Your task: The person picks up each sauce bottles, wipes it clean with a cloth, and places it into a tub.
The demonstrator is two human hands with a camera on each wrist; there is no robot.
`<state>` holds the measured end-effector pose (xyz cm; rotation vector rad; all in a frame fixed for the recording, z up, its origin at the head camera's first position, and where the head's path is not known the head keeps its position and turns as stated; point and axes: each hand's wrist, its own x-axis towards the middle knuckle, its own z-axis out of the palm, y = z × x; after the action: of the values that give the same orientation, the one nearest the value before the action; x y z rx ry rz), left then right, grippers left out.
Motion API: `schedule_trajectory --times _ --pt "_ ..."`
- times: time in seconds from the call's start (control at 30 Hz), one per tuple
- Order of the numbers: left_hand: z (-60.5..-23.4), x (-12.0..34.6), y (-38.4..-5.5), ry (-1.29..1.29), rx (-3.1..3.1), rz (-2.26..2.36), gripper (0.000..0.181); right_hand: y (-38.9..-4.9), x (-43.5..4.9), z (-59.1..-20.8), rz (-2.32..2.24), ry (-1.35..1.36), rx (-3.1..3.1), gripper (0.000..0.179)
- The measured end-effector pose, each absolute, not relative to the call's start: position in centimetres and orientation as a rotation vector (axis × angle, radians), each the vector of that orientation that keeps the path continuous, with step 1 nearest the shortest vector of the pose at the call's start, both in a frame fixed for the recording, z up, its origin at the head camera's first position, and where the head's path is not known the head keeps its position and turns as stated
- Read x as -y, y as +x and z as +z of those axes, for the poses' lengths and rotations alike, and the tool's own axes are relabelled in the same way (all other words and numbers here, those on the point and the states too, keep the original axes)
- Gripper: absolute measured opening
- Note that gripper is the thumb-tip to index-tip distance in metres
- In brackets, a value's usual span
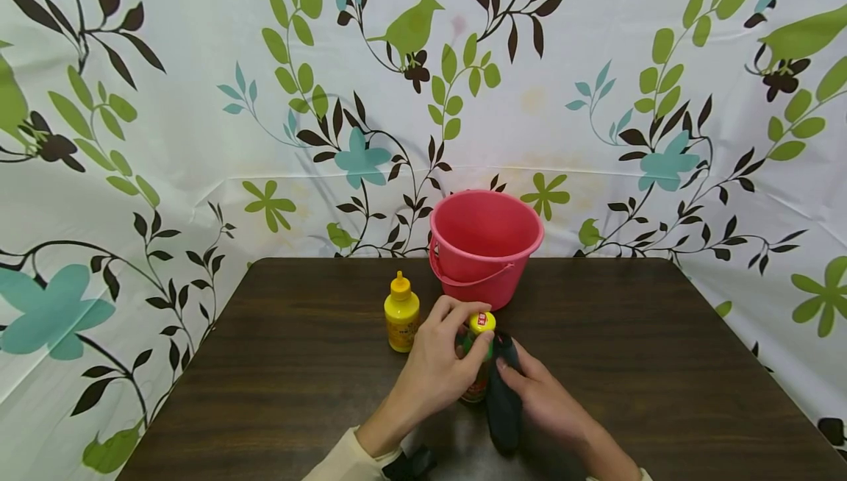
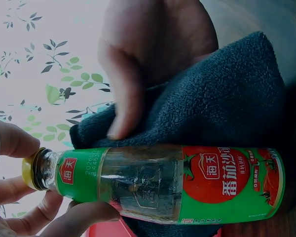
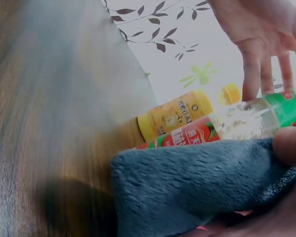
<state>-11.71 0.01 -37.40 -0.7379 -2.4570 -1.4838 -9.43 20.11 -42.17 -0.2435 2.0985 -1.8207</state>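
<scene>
A glass ketchup bottle (image 2: 142, 182) with a yellow cap and green-and-red labels stands upright on the table, seemingly near-empty. My left hand (image 1: 430, 367) pinches it around the cap and neck from above. My right hand (image 1: 545, 400) grips a dark grey fluffy cloth (image 1: 504, 411), thumb over its upper part. In the left wrist view, the cloth (image 2: 222, 94) lies along the bottle's side, and the right thumb presses it close to the glass. The cloth (image 3: 187, 187) hides part of the bottle in the right wrist view. Some right fingers are hidden behind the cloth.
A yellow squeeze bottle (image 1: 401, 319) with a pointed nozzle stands left of the ketchup bottle. Behind them, a pink bucket (image 1: 478, 288) with its handle down sits at the back of the dark wooden table (image 1: 284, 378). A patterned curtain (image 1: 198, 157) hangs behind.
</scene>
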Motion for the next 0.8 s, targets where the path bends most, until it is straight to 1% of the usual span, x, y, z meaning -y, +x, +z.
schedule_trajectory --times 0.17,0.43,0.53,0.8 --pt "-37.5 0.0 -11.7 -0.736 2.459 -1.487 0.035 -9.2 -19.6 -41.7 -1.852 -0.174 -2.136 0.067" --pt "-37.4 0.0 -11.7 -0.745 2.447 -1.482 0.036 -8.8 -18.7 -40.3 -1.955 -0.043 -2.221 0.05" --pt "-37.4 0.0 -11.6 -0.747 2.441 -1.467 0.036 -8.5 -18.6 -39.4 -2.016 -0.031 -2.211 0.047" --pt "-37.4 0.0 -11.5 -0.742 2.439 -1.443 0.036 -8.0 -18.9 -37.4 -2.18 0.007 -2.096 0.047"
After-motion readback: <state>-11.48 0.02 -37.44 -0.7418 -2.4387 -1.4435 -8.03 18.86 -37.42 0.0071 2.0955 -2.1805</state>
